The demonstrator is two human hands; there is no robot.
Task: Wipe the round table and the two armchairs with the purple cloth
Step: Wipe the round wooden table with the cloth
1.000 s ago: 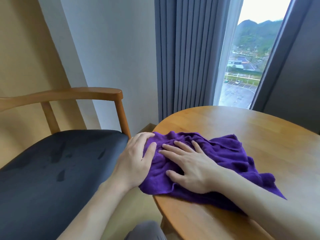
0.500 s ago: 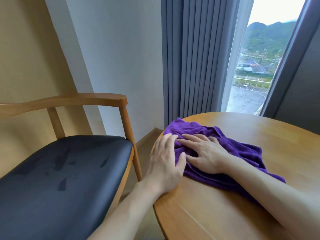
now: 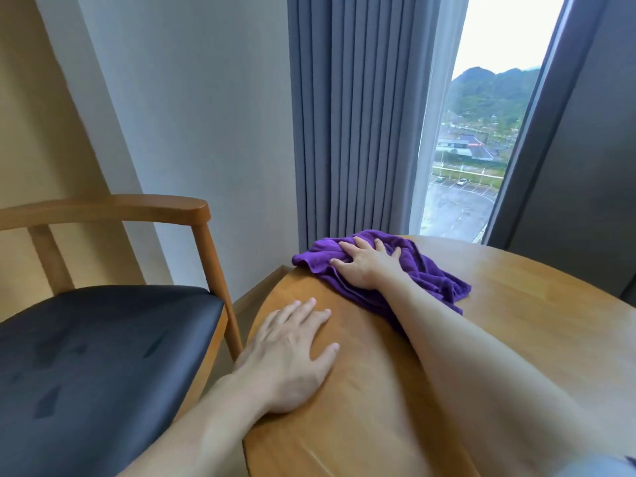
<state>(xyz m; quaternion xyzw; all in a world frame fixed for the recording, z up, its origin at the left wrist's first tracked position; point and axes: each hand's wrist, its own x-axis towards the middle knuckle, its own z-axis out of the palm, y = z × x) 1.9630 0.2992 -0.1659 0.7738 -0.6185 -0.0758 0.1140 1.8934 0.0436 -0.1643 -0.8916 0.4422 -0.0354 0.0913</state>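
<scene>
The purple cloth lies bunched on the round wooden tabletop, out toward the far-left edge at about 11 o'clock from the tabletop's middle, with one fold reaching the rim on the armchair side and a loose tail trailing back toward 4 o'clock. In the head view, the right hand lies flat on top of the cloth with its fingers spread and straight, pressing the fabric down rather than gripping it; the bare forearm runs back from it toward 5 o'clock across the wood. The left hand rests palm-down on the bare tabletop near the left rim, fingers straight and slightly fanned, holding nothing; it sits at about 7 o'clock from the cloth and apart from it. Just beside the tabletop, at 9 o'clock, stands an armchair with a dark padded seat bearing a few darker streaks, and a curved wooden armrest carried on a wooden post close to the table's edge. Behind the cloth, at 12 o'clock, grey pleated curtains hang to the floor, and to their right a window shows green hills, buildings and a wet car park. A pale wall fills the space between the armchair and the curtains.
</scene>
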